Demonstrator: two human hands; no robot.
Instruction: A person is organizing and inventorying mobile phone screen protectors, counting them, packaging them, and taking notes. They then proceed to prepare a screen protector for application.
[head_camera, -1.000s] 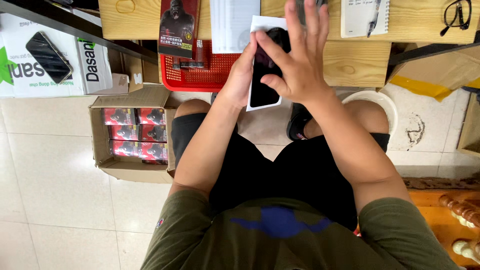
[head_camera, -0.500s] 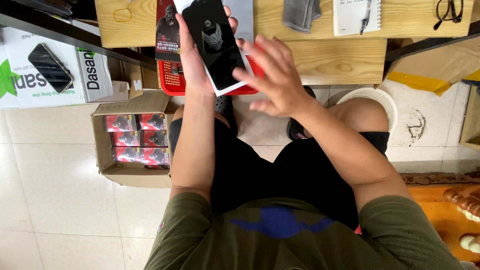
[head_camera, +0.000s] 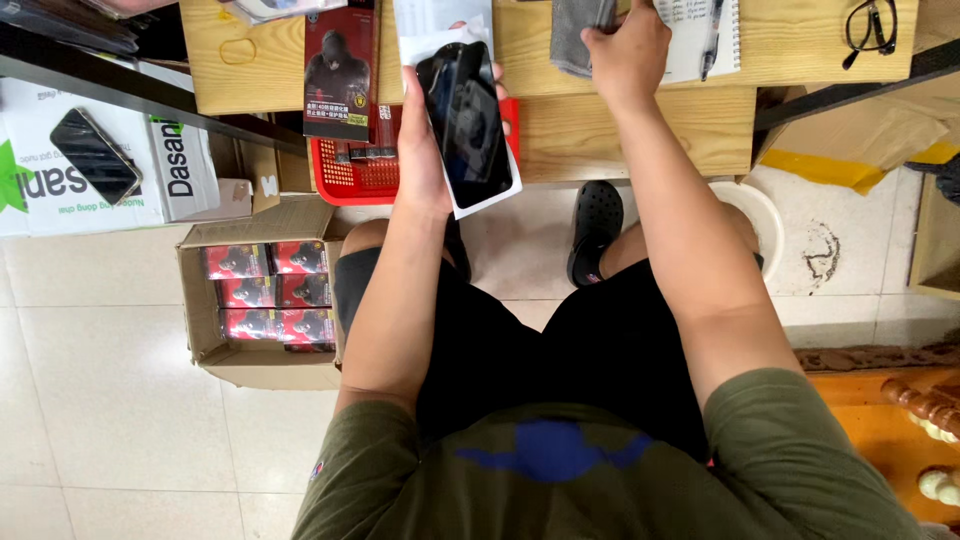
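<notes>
Since half a second ago, right hand has left the phone for the grey cloth — fingers closed on it — while left hand grips the phone alongside.

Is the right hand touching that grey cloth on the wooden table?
Touching: the head view shows the right hand gripping the grey cloth, with no gap.

phone above basket; cloth on table, right.

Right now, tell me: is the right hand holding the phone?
No: the right hand rests on a grey cloth on the wooden table, while the left hand holds the phone.
</notes>
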